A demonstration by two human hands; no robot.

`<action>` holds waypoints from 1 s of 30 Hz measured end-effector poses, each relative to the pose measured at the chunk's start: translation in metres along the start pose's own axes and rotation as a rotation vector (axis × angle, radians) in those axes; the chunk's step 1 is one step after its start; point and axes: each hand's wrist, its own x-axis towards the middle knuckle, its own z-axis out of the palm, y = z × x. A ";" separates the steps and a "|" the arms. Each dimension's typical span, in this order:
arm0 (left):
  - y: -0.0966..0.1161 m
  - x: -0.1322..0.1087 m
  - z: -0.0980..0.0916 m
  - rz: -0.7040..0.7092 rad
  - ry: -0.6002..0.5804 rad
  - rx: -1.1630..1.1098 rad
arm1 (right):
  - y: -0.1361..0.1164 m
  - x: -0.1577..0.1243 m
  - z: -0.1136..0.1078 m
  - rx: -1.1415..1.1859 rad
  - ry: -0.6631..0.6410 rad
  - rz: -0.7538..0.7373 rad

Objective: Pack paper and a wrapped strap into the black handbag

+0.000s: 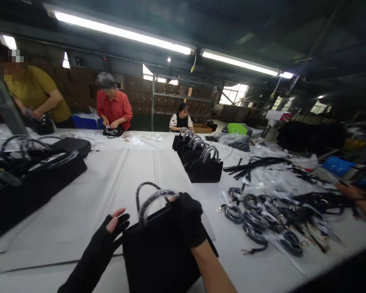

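Note:
A black handbag [154,252] with two plastic-wrapped handles stands on the white table [118,179] right in front of me. My right hand [187,217], in a black fingerless glove, is closed over the bag's top edge beside the near handle [152,201]. My left hand [110,236], gloved the same way, hovers just left of the bag with its fingers stretched out, holding nothing.
A row of finished black handbags [201,160] stands mid-table. Coiled wrapped straps [262,215] lie in a pile to the right, where another person's arm [358,199] reaches in. More black bags [33,162] sit at left. Three people work at the far side.

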 end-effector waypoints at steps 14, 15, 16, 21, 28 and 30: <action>0.036 -0.118 -0.045 0.330 0.189 0.671 | -0.107 -0.148 -0.030 0.310 -0.238 -0.084; 0.032 -0.116 -0.049 0.332 0.158 0.680 | -0.105 -0.162 -0.032 0.355 -0.276 -0.080; 0.029 -0.115 -0.052 0.350 0.127 0.695 | -0.102 -0.173 -0.036 0.411 -0.307 -0.084; 0.052 -0.132 -0.048 0.652 0.262 0.914 | -0.065 -0.171 -0.067 0.496 -0.133 0.184; 0.102 -0.152 -0.017 0.348 -0.282 0.565 | -0.057 -0.162 -0.047 0.737 -0.377 0.494; 0.101 -0.149 -0.010 0.324 -0.431 0.594 | -0.065 -0.164 -0.042 0.734 -0.329 0.523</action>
